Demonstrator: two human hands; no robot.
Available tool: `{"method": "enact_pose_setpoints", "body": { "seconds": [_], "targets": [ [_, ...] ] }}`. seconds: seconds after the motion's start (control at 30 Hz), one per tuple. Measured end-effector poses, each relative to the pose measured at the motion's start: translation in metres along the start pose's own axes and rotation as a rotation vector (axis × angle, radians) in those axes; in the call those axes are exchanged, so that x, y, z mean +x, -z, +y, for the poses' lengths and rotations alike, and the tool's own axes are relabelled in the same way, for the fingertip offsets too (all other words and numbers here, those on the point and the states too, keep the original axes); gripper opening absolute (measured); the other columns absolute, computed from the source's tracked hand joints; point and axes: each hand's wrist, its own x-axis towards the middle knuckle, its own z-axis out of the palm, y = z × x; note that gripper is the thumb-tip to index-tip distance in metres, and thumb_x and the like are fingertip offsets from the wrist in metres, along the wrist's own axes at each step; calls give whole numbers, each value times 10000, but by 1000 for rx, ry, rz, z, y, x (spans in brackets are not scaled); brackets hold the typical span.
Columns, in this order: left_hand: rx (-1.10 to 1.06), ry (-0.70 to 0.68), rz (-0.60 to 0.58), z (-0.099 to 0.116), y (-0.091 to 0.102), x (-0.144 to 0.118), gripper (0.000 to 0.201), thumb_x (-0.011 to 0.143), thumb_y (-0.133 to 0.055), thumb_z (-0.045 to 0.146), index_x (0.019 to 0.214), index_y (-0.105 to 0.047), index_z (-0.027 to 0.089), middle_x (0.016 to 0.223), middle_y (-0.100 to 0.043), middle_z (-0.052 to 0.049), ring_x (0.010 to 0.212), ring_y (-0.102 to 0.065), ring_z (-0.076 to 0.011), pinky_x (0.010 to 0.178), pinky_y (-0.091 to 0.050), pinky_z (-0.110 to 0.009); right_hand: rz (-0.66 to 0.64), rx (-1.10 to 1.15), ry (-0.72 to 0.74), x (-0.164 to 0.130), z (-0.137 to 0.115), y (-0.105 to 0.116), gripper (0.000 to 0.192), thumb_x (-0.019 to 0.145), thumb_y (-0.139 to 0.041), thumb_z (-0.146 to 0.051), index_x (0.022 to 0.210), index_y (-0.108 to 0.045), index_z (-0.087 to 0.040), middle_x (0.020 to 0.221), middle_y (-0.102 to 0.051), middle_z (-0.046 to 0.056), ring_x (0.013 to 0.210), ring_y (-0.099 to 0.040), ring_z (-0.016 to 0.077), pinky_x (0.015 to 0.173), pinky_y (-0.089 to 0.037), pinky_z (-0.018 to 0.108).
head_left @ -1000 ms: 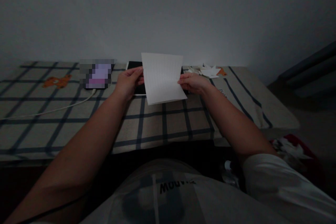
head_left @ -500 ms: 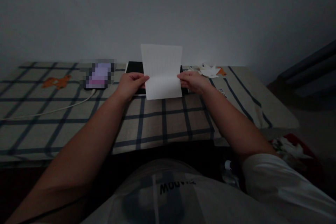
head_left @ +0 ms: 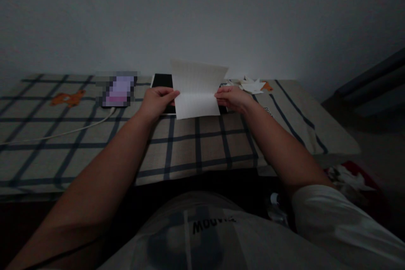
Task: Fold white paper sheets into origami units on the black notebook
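Observation:
A sheet of lined white paper (head_left: pixel 196 103) with a crease across its middle is held up between my two hands. My left hand (head_left: pixel 158 100) pinches its left edge at the crease, thumb in front. On the right edge, also at the crease, my right hand (head_left: pixel 232 97) is closed with thumb and fingers. The paper's upper half leans back and its far right corner sticks out past my right fingers. Behind and below the sheet lies a flat black item (head_left: pixel 162 82) with a pale edge, mostly covered by the paper and my hands.
A phone (head_left: pixel 119 91) with a white cable (head_left: pixel 79 129) lies left on the checked tablecloth (head_left: pixel 183 152). Folded white paper pieces (head_left: pixel 252 85) lie to the right. A wall (head_left: pixel 202 17) rises behind. Below right are a red container (head_left: pixel 378 192) holding white pieces and a bottle (head_left: pixel 276 209).
The paper's upper half has tipped backward at the crease, its top right corner swinging out to the right. Both hands have stayed nearly in place.

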Motion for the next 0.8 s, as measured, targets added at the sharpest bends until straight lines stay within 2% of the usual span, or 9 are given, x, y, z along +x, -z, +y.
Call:
{"method": "enact_pose_setpoints", "body": {
  "seconds": [0.27, 0.37, 0.47, 0.63, 0.8],
  "targets": [
    [9, -8, 10, -3, 1, 2, 157, 820, -886, 200, 687, -804, 218, 693, -757, -23, 627, -672, -155, 683, -625, -297, -29, 54, -69, -4, -6, -4, 296, 795, -691, 96, 777, -722, -197, 815, -780, -4, 730, -720, 95, 794, -633, 206],
    [19, -15, 10, -5, 1, 2, 148, 830, -874, 217, 698, -809, 219, 698, -758, -24, 637, -675, -156, 682, -611, -287, -35, 53, -71, -4, -5, -7, 250, 847, -699, 38, 786, -727, -203, 840, -803, 18, 738, -729, 103, 776, -631, 192],
    [34, -26, 15, -6, 2, 2, 153, 829, -869, 239, 692, -802, 227, 683, -747, -17, 629, -664, -158, 657, -593, -280, -15, 43, -79, -4, -2, -8, 211, 920, -734, -62, 777, -704, -214, 767, -776, 23, 700, -710, 115, 711, -626, 192],
    [75, -44, 49, -3, 3, 1, 151, 816, -869, 224, 687, -788, 223, 671, -731, -15, 653, -681, -168, 668, -597, -277, -47, -16, -71, -4, 2, -4, 254, 824, -855, -45, 759, -681, -218, 753, -753, 5, 673, -690, 115, 681, -614, 208],
    [63, -60, 26, -2, 1, 1, 159, 802, -877, 268, 668, -796, 239, 645, -725, -5, 627, -660, -157, 643, -600, -264, -52, -48, -56, 1, 2, 1, 315, 817, -809, -3, 683, -628, -223, 697, -691, -16, 643, -652, 108, 680, -591, 214]
  ]
}}
